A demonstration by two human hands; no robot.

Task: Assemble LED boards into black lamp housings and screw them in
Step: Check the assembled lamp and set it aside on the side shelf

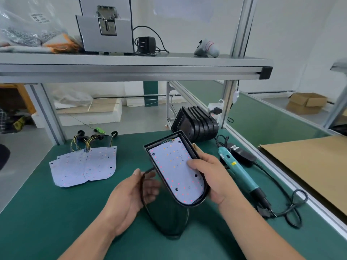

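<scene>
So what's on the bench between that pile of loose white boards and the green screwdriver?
In the head view, the left hand holding a black ring, and the right hand holding the housing.

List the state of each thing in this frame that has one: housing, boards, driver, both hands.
Lamp housing: held tilted off the mat, LED board seated inside.
Black ring: loose, held.
Spare LED boards: stacked flat on the mat.
Electric screwdriver: lying on the mat, untouched.
Empty housings: nested, on their side.
Left hand: gripping the ring.
Right hand: gripping the housing, thumb on the board.
</scene>
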